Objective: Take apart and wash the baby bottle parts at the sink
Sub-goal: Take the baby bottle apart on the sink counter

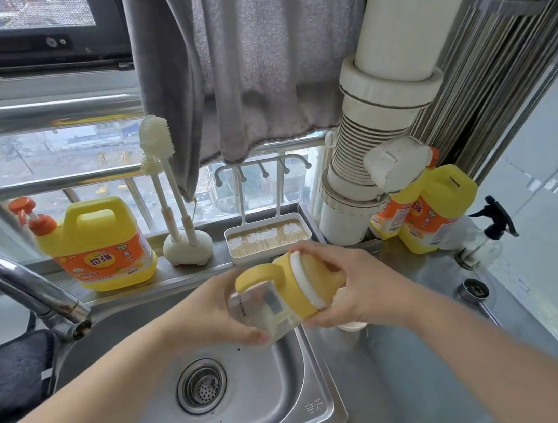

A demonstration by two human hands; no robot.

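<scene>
I hold a baby bottle (265, 303) tilted on its side above the right rim of the steel sink (294, 381). Its body is clear plastic, and its collar with handles (298, 280) is yellow with a white ring. My left hand (213, 317) grips the clear body from the left. My right hand (349, 287) wraps the yellow collar end, hiding the top of the bottle. A small white piece (352, 325) peeks out on the counter under my right hand.
The faucet (26, 286) curves over the sink's left. On the sill stand a yellow detergent jug (96, 247), two bottle brushes in a stand (178, 218) and a white drying rack (267, 238). More detergent bottles (428, 212) and a spray bottle (485, 236) stand at right. A dark cloth (6, 375) lies at left.
</scene>
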